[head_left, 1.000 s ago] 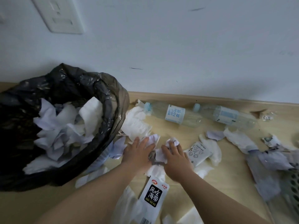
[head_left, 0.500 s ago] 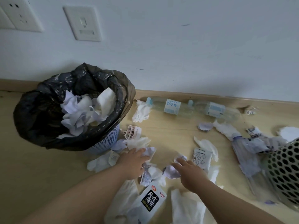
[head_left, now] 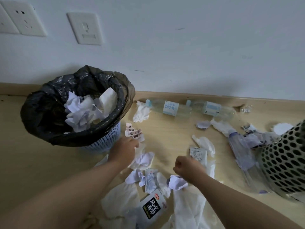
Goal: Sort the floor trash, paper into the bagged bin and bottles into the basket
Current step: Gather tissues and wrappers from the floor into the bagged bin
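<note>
Fingers of our left hand (head_left: 125, 151) pinch a printed slip (head_left: 133, 134), bin (head_left: 105, 139) just left of them | our right hand (head_left: 188, 166) fingers curled tight, crumpled paper (head_left: 177, 181) just behind them

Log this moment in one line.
left hand grips crumpled white paper; right hand fisted, contents unclear; black-bagged blue bin part-filled; clear plastic bottles on tan wood floor

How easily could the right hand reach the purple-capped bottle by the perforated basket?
Probably easily: the right hand looks free, only tissue lies between, and the purple-capped bottle lies mostly uncovered beside the basket.
</note>
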Tool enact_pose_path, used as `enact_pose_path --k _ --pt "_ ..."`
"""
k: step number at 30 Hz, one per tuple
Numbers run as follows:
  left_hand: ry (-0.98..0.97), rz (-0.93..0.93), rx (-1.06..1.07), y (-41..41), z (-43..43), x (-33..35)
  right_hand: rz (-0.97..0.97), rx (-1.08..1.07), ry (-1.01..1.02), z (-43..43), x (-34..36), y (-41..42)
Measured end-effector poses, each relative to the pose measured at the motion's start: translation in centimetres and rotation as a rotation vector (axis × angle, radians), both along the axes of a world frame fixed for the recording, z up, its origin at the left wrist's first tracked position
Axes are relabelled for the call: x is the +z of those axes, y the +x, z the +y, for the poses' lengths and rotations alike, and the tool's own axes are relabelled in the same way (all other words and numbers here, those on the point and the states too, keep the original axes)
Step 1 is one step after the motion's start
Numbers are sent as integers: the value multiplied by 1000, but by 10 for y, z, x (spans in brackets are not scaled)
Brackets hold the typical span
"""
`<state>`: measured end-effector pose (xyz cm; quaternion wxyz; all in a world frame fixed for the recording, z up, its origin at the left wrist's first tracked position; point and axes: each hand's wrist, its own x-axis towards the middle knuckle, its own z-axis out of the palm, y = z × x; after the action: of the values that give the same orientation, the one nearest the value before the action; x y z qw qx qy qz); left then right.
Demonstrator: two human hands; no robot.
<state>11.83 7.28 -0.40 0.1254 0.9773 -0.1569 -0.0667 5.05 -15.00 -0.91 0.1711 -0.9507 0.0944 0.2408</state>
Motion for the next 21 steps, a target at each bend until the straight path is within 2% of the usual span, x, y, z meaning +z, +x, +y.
enact_pose_path --k 4,7,9,11,13,16,18,21 --pt "103 47 130 -1 20 -21 -75 -53 -4 1 -3 -4" --pt "114 298 194 -5 29 -29 -78 -77 38 5 0 2" --pt "115 461 121 -6 31 -29 -84 -135 126 9 2 5" --pt "145 537 24 -9 30 -28 -93 -169 202 14 2 8" --pt "124 541 -26 -10 28 -25 -100 -160 231 21 3 9" --pt "-87 558 37 -13 26 -21 -93 -99 186 31 1 8" --pt "-84 478 47 -14 24 -20 -77 -79 160 38 1 7" --pt "-4 257 113 -16 21 -20 -37 -53 119 47 -1 3"
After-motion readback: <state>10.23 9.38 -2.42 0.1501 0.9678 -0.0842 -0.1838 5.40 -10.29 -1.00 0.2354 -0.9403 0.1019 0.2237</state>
